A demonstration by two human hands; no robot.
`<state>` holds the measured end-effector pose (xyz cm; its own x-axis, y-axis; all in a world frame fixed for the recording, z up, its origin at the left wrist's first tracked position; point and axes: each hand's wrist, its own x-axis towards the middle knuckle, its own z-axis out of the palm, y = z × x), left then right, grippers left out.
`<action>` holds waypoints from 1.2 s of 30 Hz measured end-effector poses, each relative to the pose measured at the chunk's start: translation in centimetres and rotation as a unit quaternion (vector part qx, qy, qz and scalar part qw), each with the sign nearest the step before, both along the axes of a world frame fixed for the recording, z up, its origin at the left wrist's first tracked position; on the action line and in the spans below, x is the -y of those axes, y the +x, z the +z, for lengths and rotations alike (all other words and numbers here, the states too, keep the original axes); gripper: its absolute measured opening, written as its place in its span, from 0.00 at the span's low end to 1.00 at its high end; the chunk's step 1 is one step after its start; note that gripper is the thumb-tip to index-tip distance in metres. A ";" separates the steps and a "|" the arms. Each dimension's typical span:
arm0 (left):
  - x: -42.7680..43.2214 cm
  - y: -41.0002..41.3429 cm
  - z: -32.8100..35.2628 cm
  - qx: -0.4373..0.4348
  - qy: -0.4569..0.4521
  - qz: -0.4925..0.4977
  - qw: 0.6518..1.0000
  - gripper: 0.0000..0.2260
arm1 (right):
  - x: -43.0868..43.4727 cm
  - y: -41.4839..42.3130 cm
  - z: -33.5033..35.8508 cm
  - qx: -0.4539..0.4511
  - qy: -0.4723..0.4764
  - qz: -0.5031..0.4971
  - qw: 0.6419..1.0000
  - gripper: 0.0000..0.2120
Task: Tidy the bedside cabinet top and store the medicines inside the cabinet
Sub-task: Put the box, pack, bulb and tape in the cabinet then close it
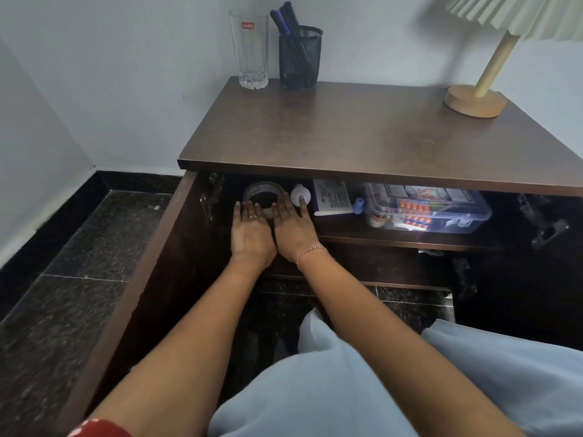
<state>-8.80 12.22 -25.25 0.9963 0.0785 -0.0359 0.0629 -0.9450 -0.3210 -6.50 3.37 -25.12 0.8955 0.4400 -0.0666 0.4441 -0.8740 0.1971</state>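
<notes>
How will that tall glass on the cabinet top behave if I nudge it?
The glass looks tall and narrow, so a high nudge would probably tip it. Being clear glass, it is likely fragile and somewhat slippery. It appears empty, so probably light.

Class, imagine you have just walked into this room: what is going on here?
A person reaches into the open bedside cabinet, left hand and right hand side by side on the upper shelf, straight fingers touching a tape roll. A clear first-aid box with pill strips already sits on that shelf. A glass, a pen holder and a lamp stand on top.
</notes>
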 end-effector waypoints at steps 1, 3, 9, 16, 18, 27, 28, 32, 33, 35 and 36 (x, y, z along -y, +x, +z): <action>0.0 0.4 0.1 -0.008 0.007 -0.002 1.000 0.32 | -0.1 0.3 0.1 -0.004 -0.007 -0.002 1.000 0.28; -0.2 1.0 0.3 -0.018 0.009 -0.003 1.000 0.33 | -0.3 0.8 0.4 -0.012 -0.010 -0.009 1.000 0.28; -0.5 2.2 1.0 -0.040 0.003 -0.005 0.999 0.33 | -0.6 1.9 1.1 -0.036 -0.005 -0.007 0.999 0.28; -0.5 2.8 1.6 -0.068 0.000 -0.005 0.998 0.32 | -0.9 2.7 1.2 -0.042 -0.021 -0.003 0.999 0.27; -0.6 3.0 1.7 -0.077 -0.016 0.000 0.997 0.31 | -0.9 2.9 1.1 -0.043 -0.008 -0.003 0.999 0.27; -0.5 0.9 2.9 0.013 -0.101 -0.026 0.994 0.30 | 0.3 0.2 1.4 0.042 0.083 0.039 0.995 0.29; -0.6 0.5 3.3 0.020 -0.107 -0.024 0.994 0.30 | 0.5 0.0 1.9 0.043 0.083 0.043 0.995 0.29; -0.7 -1.3 5.0 0.063 -0.106 -0.053 0.991 0.29 | 1.3 -1.7 3.8 0.026 0.083 0.066 0.994 0.30; -0.7 -1.8 5.5 0.079 -0.105 -0.064 0.989 0.28 | 1.5 -2.1 4.3 0.015 0.081 0.075 0.994 0.30; -0.6 -2.9 6.2 0.101 -0.105 -0.082 0.986 0.26 | 1.8 -3.2 5.2 -0.006 0.068 0.097 0.993 0.32; -0.6 -3.4 6.6 0.106 -0.107 -0.088 0.985 0.24 | 2.1 -3.7 5.6 -0.014 0.057 0.109 0.992 0.32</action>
